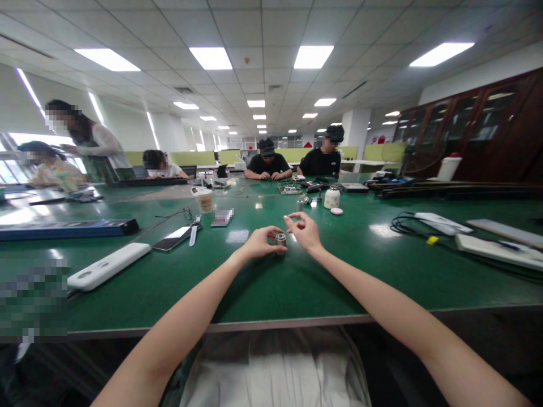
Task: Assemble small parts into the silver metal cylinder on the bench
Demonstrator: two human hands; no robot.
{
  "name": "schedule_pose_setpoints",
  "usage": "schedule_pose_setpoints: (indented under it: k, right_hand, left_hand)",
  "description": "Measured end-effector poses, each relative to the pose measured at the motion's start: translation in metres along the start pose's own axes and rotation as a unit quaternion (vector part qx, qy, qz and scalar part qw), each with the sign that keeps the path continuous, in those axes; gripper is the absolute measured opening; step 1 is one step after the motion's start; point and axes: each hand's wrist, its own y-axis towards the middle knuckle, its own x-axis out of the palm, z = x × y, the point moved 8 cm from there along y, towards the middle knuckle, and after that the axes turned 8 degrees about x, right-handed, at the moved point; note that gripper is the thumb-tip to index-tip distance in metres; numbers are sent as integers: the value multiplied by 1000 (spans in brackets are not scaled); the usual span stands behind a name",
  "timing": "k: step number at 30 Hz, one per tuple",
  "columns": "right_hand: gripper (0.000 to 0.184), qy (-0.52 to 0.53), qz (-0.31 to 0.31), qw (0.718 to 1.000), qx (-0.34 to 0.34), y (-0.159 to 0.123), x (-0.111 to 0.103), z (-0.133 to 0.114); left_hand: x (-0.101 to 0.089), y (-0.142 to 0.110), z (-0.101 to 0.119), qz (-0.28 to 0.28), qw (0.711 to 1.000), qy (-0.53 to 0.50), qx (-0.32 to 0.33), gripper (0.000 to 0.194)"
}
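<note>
A small silvery metal cylinder [280,240] with openings in its round top stands upright on the green table. My left hand [259,243] is closed around it, thumb on the near side and fingers behind. Just to the right and slightly higher, my right hand [304,230] is raised with thumb and forefinger brought together in a pinch. Whatever lies between those fingertips, if anything, is too small to make out. Beyond the right hand, partly covered by it, stands another metal cylinder [300,206].
Behind the hands stand a white jar [332,197] and a pink lid [336,211]. At left lie a phone [172,238], a watch [194,233] and a white power strip [111,265]. Black cables [403,225] spread at right. Several people sit or stand around the table [365,271].
</note>
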Motion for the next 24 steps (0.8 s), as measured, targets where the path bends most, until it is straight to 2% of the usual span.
schedule_pose_setpoints:
  k: [2, 7, 14, 17, 21, 22, 24]
  right_hand:
    - [27, 31, 42, 999, 15, 3, -13, 3]
    - [27, 46, 89, 995, 31, 11, -31, 15]
    - [28, 59, 100, 993, 21, 15, -34, 16]
    - [29, 58, 107, 992, 31, 17, -36, 18]
    - [28, 45, 118, 991, 41, 20, -41, 21]
    - [27, 42, 120, 991, 43, 21, -42, 22]
    - [25, 38, 122, 991, 47, 21, -43, 23]
  left_hand:
    - [-6, 1, 7, 27, 1000, -11, 11, 52]
    - [-20, 3, 12, 78, 996, -37, 8, 41]
    - [-19, 5, 12, 106, 994, -36, 17, 31]
    - [-27, 7, 11, 140, 989, -53, 12, 33]
    - [-57, 3, -12, 213, 977, 11, 0, 35]
    - [-62, 1, -22, 209, 977, 40, -12, 34]
    - [-62, -3, -47, 161, 983, 75, -46, 33]
